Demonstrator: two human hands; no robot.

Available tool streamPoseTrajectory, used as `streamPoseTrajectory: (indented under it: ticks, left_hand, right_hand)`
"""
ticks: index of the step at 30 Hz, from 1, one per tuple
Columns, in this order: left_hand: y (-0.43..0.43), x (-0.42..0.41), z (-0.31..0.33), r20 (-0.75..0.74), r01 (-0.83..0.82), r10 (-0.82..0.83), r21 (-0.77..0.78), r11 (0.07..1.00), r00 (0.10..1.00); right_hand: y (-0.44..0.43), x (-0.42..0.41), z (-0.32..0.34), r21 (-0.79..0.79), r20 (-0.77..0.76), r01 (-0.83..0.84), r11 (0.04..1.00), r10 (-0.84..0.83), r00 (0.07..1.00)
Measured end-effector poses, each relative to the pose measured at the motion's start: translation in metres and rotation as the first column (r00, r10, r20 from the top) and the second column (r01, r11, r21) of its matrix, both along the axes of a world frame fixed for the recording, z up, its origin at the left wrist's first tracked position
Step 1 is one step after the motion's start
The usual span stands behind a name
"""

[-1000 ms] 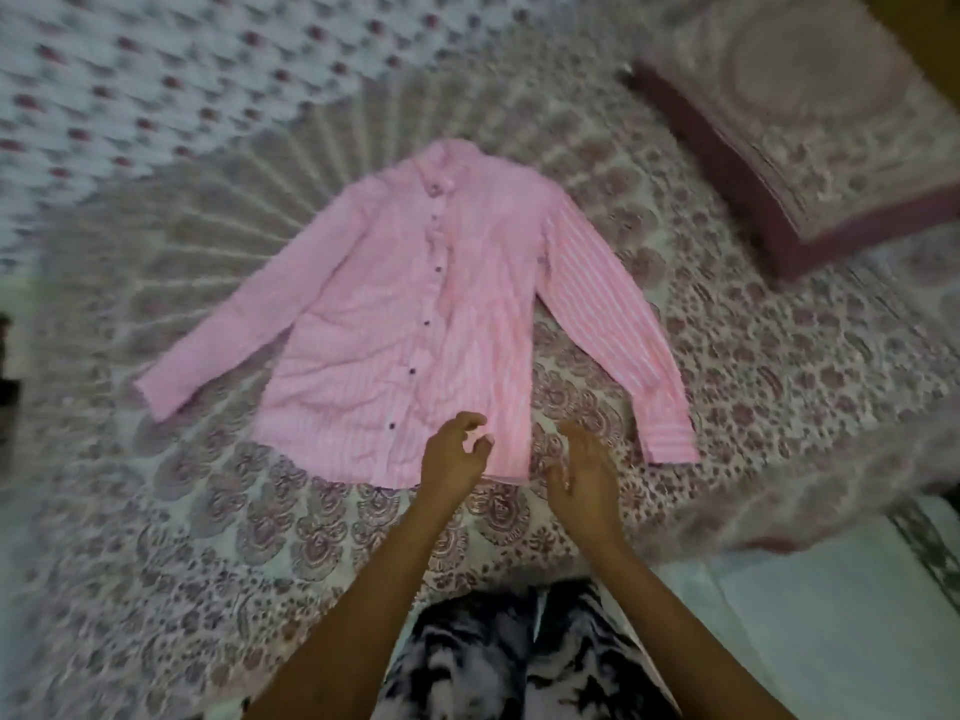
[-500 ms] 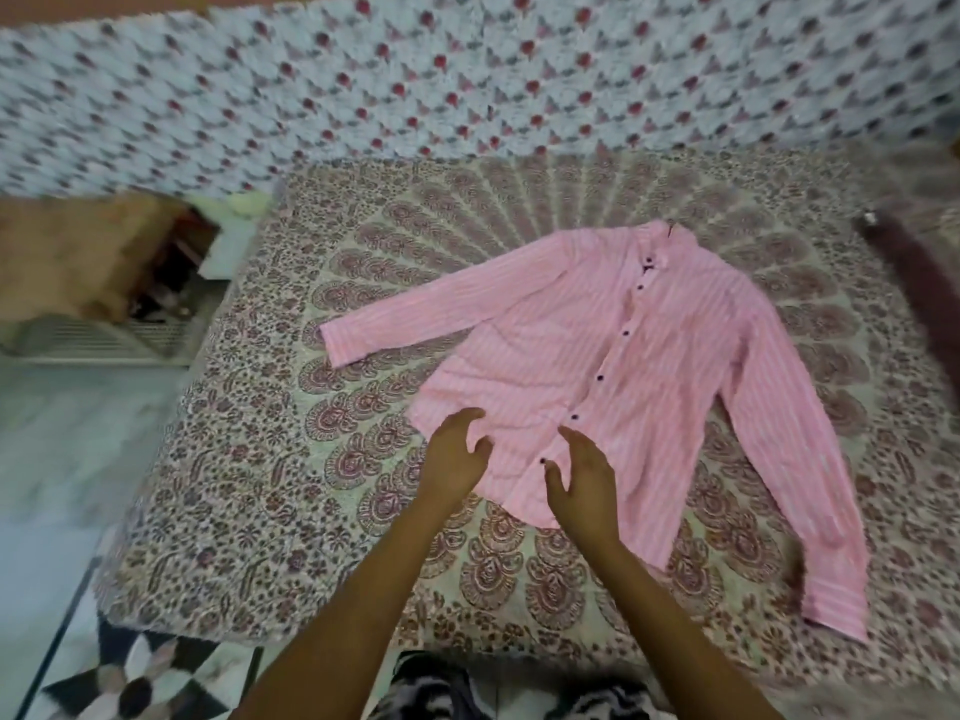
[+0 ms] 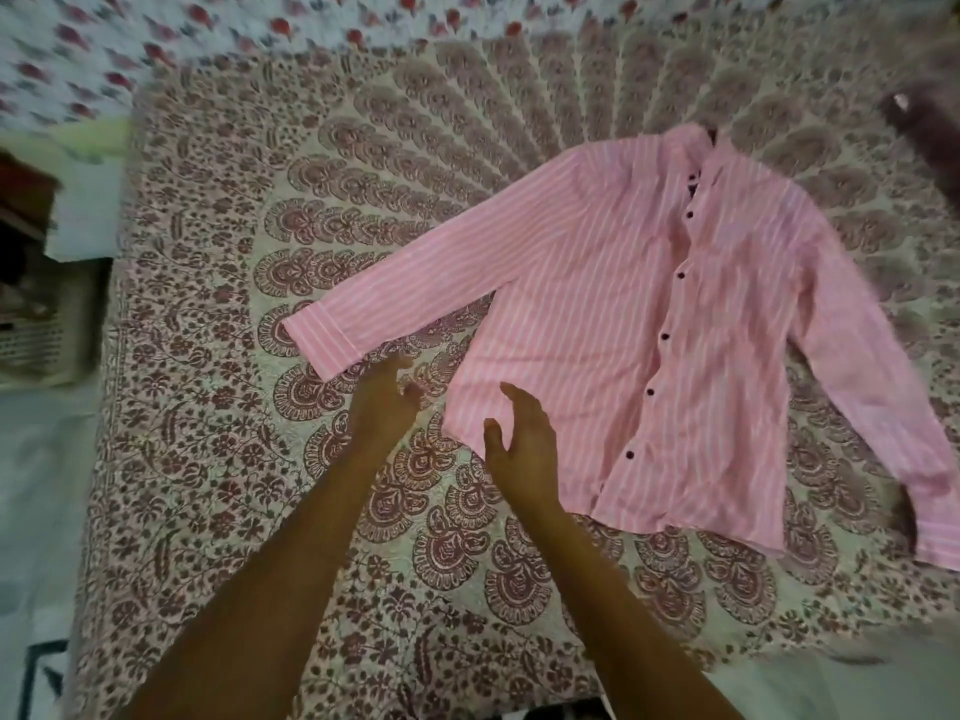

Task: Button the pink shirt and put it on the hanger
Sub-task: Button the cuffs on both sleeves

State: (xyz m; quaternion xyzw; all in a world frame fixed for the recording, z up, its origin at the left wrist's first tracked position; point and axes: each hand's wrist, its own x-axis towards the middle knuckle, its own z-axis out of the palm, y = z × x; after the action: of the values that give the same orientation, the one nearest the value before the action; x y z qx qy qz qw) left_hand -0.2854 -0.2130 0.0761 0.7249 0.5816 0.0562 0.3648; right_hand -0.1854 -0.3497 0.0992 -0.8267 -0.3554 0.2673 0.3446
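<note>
A pink striped shirt [image 3: 623, 314] lies flat on the bed, front up, with a row of dark buttons down its placket and both sleeves spread out. My left hand [image 3: 382, 407] hovers just below the left sleeve cuff, fingers loosely curved, holding nothing. My right hand [image 3: 522, 449] is over the shirt's lower left hem corner, fingers relaxed and empty. No hanger shows in this view.
The bed carries a patterned maroon-and-cream bedspread [image 3: 260, 459]. A floral cloth [image 3: 208, 23] covers the wall behind. A dark pillow edge [image 3: 924, 127] sits at the far right. Low furniture [image 3: 31, 283] stands left of the bed, above pale floor [image 3: 36, 511].
The view has swung left, so the shirt now sits further right in frame. Both hands have shifted from the shirt's hem toward its left side, still empty.
</note>
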Motion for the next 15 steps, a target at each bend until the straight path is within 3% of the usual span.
streamPoseTrajectory:
  ticks: [7,12,15]
  left_hand:
    - [0.062,-0.021,-0.088,-0.264,-0.069,0.120,0.195,0.978,0.957]
    - [0.083,-0.034,-0.124,-0.228,-0.128,0.202,0.300,0.945,0.953]
    - [0.083,-0.032,-0.108,-0.251,-0.082,0.165,0.311,0.947,0.954]
  right_hand:
    - [0.048,-0.025,-0.077,0.008,-0.035,-0.005,1.000,0.006,0.999]
    - [0.055,-0.041,-0.115,0.073,-0.015,-0.015,0.997,0.016,1.000]
    - [0.055,-0.046,-0.122,0.037,0.010,-0.005,0.999,0.005,1.000]
